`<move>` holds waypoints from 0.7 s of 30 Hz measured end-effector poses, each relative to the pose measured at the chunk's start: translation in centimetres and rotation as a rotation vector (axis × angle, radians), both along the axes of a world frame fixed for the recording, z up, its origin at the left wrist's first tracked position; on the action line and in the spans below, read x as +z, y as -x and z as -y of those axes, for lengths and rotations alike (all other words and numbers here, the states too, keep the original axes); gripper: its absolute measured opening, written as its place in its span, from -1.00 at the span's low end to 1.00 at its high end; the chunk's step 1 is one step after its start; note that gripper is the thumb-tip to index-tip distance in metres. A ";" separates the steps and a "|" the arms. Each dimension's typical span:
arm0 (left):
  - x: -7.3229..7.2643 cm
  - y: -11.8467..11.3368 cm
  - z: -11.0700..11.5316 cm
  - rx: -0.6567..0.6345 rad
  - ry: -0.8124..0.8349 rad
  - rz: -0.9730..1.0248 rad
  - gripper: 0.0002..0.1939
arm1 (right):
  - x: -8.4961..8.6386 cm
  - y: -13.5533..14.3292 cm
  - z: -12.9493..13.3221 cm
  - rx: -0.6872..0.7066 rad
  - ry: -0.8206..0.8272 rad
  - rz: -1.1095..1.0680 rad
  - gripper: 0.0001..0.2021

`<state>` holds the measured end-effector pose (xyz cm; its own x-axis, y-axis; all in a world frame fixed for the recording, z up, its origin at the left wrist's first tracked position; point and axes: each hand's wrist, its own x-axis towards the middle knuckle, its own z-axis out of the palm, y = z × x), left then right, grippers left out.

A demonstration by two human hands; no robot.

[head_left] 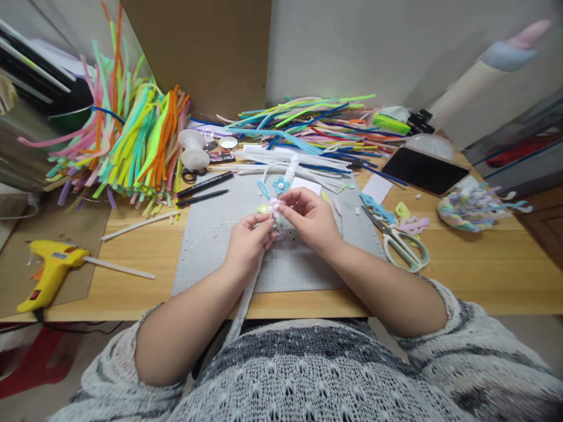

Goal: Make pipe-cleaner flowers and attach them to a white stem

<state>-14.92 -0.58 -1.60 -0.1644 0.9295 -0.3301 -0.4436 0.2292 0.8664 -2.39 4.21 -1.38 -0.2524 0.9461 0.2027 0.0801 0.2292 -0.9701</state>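
Observation:
Above a grey cutting mat (206, 252), both hands pinch at a small flower decoration. My left hand (248, 243) is closed around its lower part, where a white fuzzy strand (246, 296) trails down past the table edge. With thumb and fingertips, my right hand (310, 220) grips a pale pink pipe-cleaner flower (274, 207). Just above it sits a blue flower (281, 185) with a white centre, and a small yellow-green piece (263, 208) shows at the left. A white wrapped stem (291, 170) rises behind. The fingers hide part of the piece.
A yellow glue gun (53, 272) lies at the left below bundled pipe cleaners (145, 140). Black pens (204, 190) rest on the mat. Scissors (402, 243), a phone (424, 170) and a pastel fuzzy ring (466, 211) are at the right. Loose pipe cleaners (308, 126) pile at the back.

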 end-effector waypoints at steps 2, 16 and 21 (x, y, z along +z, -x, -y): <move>0.0 0.0 0.0 0.002 0.001 0.000 -0.76 | 0.0 0.0 0.0 0.000 0.004 -0.002 -0.75; 0.0 0.0 0.0 -0.014 0.004 -0.058 -0.79 | -0.2 0.0 0.1 0.008 -0.023 -0.031 -0.80; 0.0 0.1 0.1 -0.006 -0.012 -0.055 -0.79 | -0.3 -0.2 0.0 0.001 -0.021 -0.073 -0.76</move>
<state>-15.02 -0.73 -1.61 -0.1763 0.9345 -0.3093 -0.3938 0.2211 0.8922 -2.15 4.17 -1.66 -0.2368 0.9414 0.2403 0.0087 0.2494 -0.9684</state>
